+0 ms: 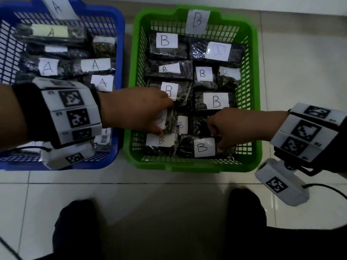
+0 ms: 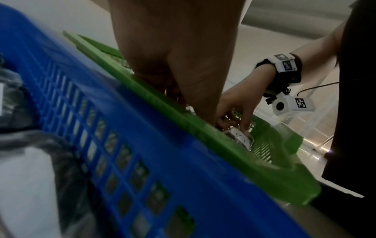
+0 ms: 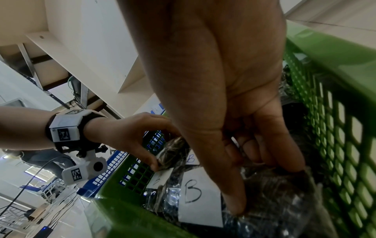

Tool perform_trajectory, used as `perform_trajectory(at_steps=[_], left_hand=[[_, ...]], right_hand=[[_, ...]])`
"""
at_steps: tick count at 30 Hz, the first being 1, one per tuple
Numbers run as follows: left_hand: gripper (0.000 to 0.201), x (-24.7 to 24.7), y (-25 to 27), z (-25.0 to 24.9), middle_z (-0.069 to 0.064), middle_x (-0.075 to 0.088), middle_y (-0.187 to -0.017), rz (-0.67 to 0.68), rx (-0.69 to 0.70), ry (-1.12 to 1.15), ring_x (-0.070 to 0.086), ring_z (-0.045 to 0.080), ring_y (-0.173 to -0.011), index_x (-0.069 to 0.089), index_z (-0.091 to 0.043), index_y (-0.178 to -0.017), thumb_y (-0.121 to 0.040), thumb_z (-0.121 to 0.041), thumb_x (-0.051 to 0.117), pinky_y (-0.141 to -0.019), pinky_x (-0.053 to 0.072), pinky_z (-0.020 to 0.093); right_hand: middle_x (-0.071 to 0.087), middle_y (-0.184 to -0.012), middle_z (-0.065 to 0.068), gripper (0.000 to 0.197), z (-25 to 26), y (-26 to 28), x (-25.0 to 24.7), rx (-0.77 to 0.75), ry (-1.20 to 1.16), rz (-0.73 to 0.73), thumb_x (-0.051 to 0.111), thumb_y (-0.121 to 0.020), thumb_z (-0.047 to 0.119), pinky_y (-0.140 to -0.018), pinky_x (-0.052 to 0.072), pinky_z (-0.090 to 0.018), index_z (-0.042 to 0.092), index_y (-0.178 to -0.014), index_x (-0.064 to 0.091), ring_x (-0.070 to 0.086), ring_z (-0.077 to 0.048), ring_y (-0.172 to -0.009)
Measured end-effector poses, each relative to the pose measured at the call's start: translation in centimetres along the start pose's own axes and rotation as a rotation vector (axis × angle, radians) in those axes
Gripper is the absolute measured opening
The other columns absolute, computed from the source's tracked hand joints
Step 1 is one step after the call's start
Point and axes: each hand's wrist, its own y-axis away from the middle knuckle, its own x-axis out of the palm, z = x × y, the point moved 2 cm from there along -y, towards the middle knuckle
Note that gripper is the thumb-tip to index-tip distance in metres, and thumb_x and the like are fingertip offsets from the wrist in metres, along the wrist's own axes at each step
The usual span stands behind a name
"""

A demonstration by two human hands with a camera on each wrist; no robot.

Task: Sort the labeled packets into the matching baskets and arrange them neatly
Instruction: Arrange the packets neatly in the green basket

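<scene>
Inside the green basket (image 1: 249, 91) full of B packets, my left hand (image 1: 135, 109) pinches one packet (image 3: 173, 149) while my right hand (image 1: 231, 126) grips another (image 1: 204, 147) at the near edge; the blue basket (image 1: 120, 53) beside it holds A packets.

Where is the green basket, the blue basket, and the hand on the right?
green basket (image 1: 194, 167), head view, on its near rim.
blue basket (image 1: 120, 53), head view, on its right rim.
right hand (image 1: 234, 126), head view, on its back.
</scene>
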Motion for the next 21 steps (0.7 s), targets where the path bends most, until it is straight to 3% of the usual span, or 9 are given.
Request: perform_trajectory(at_steps=[4,9,15,21], left_hand=[[0.07,0.4,-0.4,-0.5,0.004,0.053,-0.12,-0.048,-0.021,-0.011,0.051,0.02,-0.109,0.046,-0.014,-0.131,-0.079,-0.058,0.06,-0.087,0.048,0.036],[0.065,0.9,0.0,-1.0,0.007,0.048,-0.111,-0.169,-0.011,-0.037,0.051,0.023,-0.098,0.054,-0.008,-0.122,-0.075,-0.051,0.069,-0.071,0.051,0.036],[0.069,0.8,0.0,-1.3,0.009,0.049,-0.102,-0.285,-0.023,0.019,0.05,0.024,-0.091,0.042,-0.009,-0.115,-0.066,-0.04,0.08,-0.065,0.045,0.035],[0.063,1.2,-0.6,-0.8,0.009,0.05,-0.089,-0.298,0.009,-0.053,0.05,0.026,-0.075,0.043,-0.015,-0.098,-0.058,-0.041,0.084,-0.053,0.035,0.03]], right_hand=[[0.047,-0.075,0.01,0.033,0.0,0.2,-0.2,-0.012,0.017,0.008,0.076,-0.075,0.033,-0.051,0.035,-0.018,0.018,-0.089,0.05,0.042,-0.003,-0.064],[0.047,-0.076,0.008,0.031,0.1,0.2,-0.2,-0.018,0.067,0.034,0.073,-0.078,0.034,-0.054,0.036,-0.018,0.016,-0.089,0.05,0.044,-0.006,-0.066],[0.045,-0.079,0.007,0.033,0.1,-0.1,0.0,-0.025,0.092,0.055,0.071,-0.08,0.035,-0.055,0.037,-0.017,0.017,-0.091,0.045,0.044,-0.008,-0.069],[0.041,-0.074,0.009,0.042,0.0,0.0,0.0,-0.019,0.107,0.085,0.07,-0.081,0.034,-0.05,0.033,-0.018,0.026,-0.068,0.03,0.037,-0.002,-0.062]])
